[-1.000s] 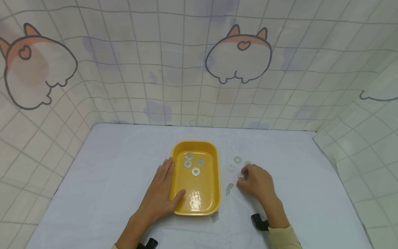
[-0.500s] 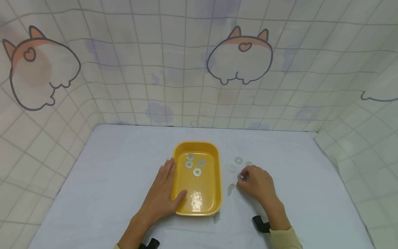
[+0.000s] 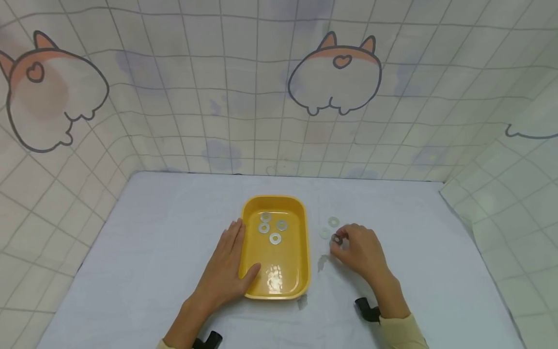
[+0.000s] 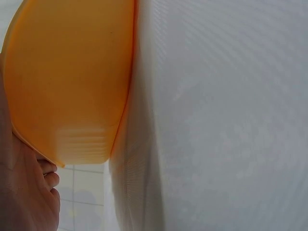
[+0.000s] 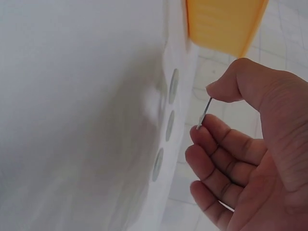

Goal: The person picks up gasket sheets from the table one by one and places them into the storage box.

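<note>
My left hand (image 3: pixel 224 266) lies along the left side of a yellow tray (image 3: pixel 303 261), fingers straight against its edge and thumb over the rim. Several flat metal washers (image 3: pixel 275 238) lie inside, towards the far end. To the right of the tray, my right hand (image 3: pixel 359 249) pinches one washer (image 5: pixel 205 111) between thumb and index finger, tilted on edge and raised off the cloth. A thin bright edge (image 5: pixel 226 206) shows between its lower fingers and the palm. Loose washers (image 5: pixel 170 126) lie on the cloth by this hand; in the head view it hides one of them.
A white cloth (image 3: pixel 165 218) covers the table. Grey patches (image 3: pixel 322 262) mark it beside the tray. Grid-patterned curtains (image 3: pixel 244 97) with cartoon animals enclose the back and sides. Black camera mounts (image 3: pixel 367 310) sit at both wrists.
My right hand has shifted slightly away from the body with the pinched washer, which has tilted. A loose washer beyond it has gone out of sight in the head view. The left hand stays put.
</note>
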### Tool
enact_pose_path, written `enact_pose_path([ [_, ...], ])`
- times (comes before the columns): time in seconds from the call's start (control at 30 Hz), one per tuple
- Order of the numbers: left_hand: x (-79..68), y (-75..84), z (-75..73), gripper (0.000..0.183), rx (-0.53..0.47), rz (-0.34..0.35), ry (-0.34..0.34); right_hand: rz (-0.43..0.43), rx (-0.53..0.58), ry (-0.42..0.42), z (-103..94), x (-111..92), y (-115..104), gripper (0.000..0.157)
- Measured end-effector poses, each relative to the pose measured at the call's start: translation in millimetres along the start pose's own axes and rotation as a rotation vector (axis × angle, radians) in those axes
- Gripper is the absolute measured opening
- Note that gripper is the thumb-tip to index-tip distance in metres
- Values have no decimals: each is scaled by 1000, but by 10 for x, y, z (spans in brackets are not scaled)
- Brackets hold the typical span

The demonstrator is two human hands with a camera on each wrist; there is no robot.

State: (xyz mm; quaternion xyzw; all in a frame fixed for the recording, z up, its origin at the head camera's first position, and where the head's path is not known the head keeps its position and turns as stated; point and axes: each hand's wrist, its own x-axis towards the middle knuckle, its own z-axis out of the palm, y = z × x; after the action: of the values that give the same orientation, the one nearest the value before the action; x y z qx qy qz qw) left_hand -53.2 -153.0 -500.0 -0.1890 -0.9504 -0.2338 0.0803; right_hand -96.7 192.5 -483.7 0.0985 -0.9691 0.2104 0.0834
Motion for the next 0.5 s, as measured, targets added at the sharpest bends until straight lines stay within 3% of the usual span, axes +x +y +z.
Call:
enact_pose_path([
  [0.5, 10, 7, 0, 96, 6, 14, 18, -119, 8, 47, -89, 55, -20, 15],
])
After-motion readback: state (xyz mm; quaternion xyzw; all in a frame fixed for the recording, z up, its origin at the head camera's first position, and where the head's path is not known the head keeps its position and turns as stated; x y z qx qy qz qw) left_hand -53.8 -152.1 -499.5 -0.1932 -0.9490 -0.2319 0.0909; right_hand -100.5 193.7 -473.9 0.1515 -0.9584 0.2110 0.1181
